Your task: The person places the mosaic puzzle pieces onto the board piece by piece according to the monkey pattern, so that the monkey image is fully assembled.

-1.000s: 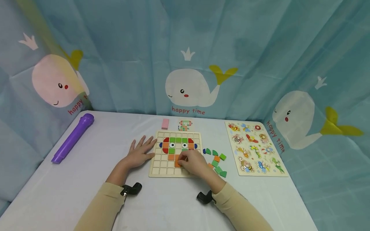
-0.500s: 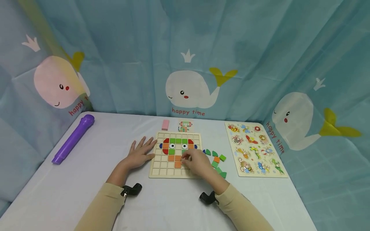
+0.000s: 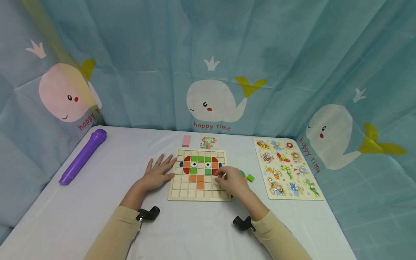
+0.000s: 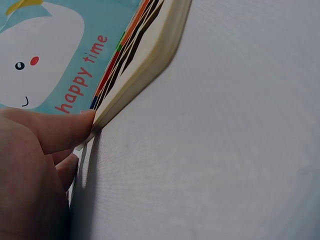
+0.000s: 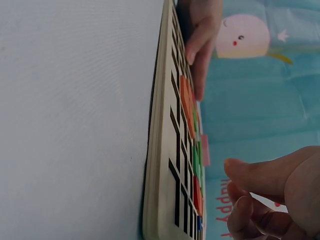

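A wooden grid board lies on the table, with coloured tiles set in its cells. Green, red and blue pieces and two eye tiles make a face; orange square tiles sit below it. Fingers spread, my left hand rests flat at the board's left edge, its thumb touching the edge in the left wrist view. My right hand hovers over the board's right side with fingers loosely bent. In the right wrist view its thumb stands apart from the fingers, with nothing between. The hand hides most loose tiles; a green square tile shows beyond it.
Behind the board are a pink block and a small pattern card. An insect picture puzzle board lies to the right. A purple microphone-shaped toy lies far left. A whale-print curtain encloses the table.
My right hand has left the orange tile on the board and moved right, now covering most of the loose tiles. The left hand has stayed in place.
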The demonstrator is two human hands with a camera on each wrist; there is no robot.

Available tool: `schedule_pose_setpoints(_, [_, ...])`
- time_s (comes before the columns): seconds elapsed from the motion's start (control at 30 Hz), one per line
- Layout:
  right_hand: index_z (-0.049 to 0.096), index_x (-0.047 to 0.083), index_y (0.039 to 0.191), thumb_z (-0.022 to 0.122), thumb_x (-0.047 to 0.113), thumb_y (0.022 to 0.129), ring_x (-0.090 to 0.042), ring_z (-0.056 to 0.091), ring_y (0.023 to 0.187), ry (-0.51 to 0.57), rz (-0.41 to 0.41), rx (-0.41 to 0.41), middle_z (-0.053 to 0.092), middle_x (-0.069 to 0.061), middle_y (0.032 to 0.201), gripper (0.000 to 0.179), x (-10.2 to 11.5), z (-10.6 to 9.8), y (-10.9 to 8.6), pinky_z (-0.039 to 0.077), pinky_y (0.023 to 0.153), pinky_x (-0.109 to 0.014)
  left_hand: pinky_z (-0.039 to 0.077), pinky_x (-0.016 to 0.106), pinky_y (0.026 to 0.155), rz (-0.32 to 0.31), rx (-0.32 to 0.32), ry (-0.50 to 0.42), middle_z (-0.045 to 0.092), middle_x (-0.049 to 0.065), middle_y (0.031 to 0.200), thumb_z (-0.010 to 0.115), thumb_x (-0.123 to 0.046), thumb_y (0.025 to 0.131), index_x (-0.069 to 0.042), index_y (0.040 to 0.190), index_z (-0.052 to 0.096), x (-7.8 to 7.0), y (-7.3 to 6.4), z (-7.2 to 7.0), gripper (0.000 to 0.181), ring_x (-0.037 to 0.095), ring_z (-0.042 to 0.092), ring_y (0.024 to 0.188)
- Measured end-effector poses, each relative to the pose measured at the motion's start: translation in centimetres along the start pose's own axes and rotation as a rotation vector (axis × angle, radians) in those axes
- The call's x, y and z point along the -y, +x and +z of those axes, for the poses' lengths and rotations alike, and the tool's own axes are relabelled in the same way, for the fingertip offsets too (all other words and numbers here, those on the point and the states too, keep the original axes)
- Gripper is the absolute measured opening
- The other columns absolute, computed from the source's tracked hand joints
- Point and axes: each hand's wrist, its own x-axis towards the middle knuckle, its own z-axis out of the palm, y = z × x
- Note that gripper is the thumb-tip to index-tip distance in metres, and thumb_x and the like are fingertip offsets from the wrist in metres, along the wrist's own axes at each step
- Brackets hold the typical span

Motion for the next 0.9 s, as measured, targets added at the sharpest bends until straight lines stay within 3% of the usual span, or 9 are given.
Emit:
schedule_pose_setpoints(0.43, [0.074, 0.014, 0.101, 0.077, 0.019, 0.090, -0.011, 0.054, 0.063, 0.018, 0.076, -0.062, 0.065, 0.006, 0.083, 0.013, -2.0, -2.2, -1.0, 0.045, 0.052, -0.027, -0.013, 0.064, 0.120, 0.001, 0.025, 0.006, 0.017, 0.010, 0.169, 0.056, -0.038, 0.101, -0.018, 0.160, 0.029, -0.6, 0.0, -0.5, 0.068, 0.039, -0.003, 0.157])
schedule_pose_setpoints(0.67, [0.073, 0.015, 0.100, 0.077, 0.024, 0.091, -0.012, 0.055, 0.067, -0.001, 0.136, -0.093, 0.065, 0.006, 0.082, 0.014, -4.2, -2.8, -1.5, 0.045, 0.057, -0.026, -0.015, 0.064, 0.120, 0.003, 0.024, 0.002, 0.017, 0.010, 0.170, 0.057, -0.037, 0.101, -0.018, 0.161, 0.029, -0.5, 0.0, -0.5, 0.069, 0.039, -0.004, 0.157])
schedule_pose_setpoints(0.9, [0.073, 0.011, 0.108, 0.077, 0.027, 0.091, -0.014, 0.055, 0.070, -0.022, 0.200, -0.108, 0.065, 0.003, 0.082, 0.024, -6.4, -3.3, -2.2, 0.045, 0.059, -0.027, -0.015, 0.064, 0.120, -0.001, 0.015, 0.004, 0.018, 0.011, 0.169, 0.058, -0.036, 0.100, -0.017, 0.160, 0.031, -0.3, -0.2, -0.3, 0.068, 0.039, -0.003, 0.157])
